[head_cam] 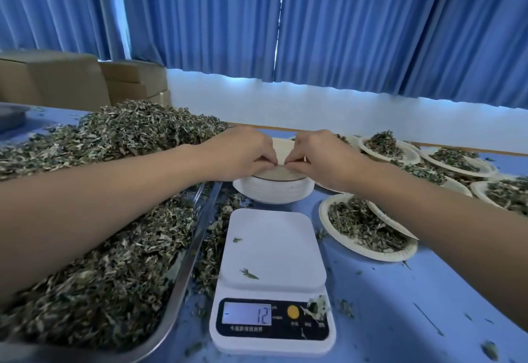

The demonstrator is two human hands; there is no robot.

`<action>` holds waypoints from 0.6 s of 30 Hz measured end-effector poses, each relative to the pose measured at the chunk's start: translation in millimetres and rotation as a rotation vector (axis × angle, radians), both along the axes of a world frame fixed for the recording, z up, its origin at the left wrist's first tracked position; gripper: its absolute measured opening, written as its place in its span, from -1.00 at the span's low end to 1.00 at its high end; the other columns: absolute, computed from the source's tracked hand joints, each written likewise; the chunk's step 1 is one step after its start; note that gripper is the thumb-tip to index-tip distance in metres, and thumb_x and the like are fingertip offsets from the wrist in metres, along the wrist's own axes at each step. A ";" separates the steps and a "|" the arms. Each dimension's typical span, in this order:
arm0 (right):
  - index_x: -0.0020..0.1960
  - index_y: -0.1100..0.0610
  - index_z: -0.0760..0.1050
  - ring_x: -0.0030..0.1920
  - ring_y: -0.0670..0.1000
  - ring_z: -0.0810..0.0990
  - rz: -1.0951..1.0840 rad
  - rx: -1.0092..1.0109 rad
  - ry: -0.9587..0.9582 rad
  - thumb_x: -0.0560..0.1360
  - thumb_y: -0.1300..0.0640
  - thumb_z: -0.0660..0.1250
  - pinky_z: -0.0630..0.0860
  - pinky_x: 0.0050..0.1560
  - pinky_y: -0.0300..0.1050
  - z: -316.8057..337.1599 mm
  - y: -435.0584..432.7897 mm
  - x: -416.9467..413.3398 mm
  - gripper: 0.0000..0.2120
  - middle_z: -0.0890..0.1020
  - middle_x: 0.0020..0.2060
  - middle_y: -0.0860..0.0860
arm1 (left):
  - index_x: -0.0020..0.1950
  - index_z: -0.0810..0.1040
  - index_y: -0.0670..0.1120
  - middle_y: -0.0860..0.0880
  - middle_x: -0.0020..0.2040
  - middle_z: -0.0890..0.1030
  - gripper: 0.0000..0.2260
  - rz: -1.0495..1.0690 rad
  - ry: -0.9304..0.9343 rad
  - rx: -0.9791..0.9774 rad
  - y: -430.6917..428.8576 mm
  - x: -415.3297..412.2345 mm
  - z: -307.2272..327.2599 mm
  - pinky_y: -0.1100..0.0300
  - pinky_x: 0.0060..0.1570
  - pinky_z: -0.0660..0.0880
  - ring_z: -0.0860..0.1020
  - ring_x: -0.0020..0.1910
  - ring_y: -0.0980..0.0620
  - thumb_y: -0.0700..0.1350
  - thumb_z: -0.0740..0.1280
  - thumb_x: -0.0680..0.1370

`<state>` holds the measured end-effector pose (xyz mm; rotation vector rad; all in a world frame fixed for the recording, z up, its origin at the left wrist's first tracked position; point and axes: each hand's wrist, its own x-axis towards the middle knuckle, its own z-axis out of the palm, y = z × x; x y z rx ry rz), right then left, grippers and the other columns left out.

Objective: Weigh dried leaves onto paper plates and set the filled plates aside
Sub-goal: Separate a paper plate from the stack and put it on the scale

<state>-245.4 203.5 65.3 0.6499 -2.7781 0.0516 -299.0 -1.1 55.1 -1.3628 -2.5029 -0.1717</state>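
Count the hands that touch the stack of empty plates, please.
2: the left hand pinches the top plate from the left, the right hand from the right. No other hand shows.

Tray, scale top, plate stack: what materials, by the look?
Tray: likely stainless steel, dull grey rim with soft reflections. Scale top: probably plastic, matte white, rounded moulded corners. Plate stack: paper or pulp, matte off-white, ribbed rims.

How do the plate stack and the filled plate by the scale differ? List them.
The plate stack is many empty plates; the filled plate is single, holding dried leaves. The left hand and right hand pinch the stack's top; the filled plate lies unheld. Both: white paper.
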 end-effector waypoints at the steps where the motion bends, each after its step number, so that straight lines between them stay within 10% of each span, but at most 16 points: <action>1: -0.12 0.23 0.69 -0.12 0.18 0.55 0.011 0.005 -0.003 0.59 0.15 0.35 0.49 -0.01 0.15 -0.3 0.9 -1.8 -0.79 0.60 -0.17 0.24 | 0.08 0.71 0.05 0.09 -0.05 0.64 -0.83 -0.001 0.044 -0.038 0.1 0.8 0.1 0.01 -0.02 0.49 0.52 -0.12 0.03 -0.03 0.31 0.63; 9: -0.03 0.10 0.73 -0.12 0.10 0.56 0.076 -0.068 0.072 0.62 0.07 0.36 0.51 -0.02 0.07 -2.6 11.1 -5.4 -0.81 0.55 -0.11 0.05 | 0.18 0.58 0.05 0.07 0.05 0.60 -0.64 0.022 0.358 -0.165 0.4 2.5 0.2 0.07 0.07 0.36 0.56 0.04 0.02 0.05 0.00 0.69; 18: 0.18 0.00 0.64 -0.22 0.01 0.50 0.037 0.025 0.194 0.67 -0.09 0.19 0.51 -0.12 0.03 4.6 4.8 36.1 -0.70 0.53 0.08 -0.06 | 0.13 0.66 -0.15 -0.02 -0.11 0.58 -0.82 -0.062 0.192 0.146 -12.9 42.1 9.3 -0.04 -0.06 0.51 0.59 -0.10 -0.09 -0.16 0.29 0.64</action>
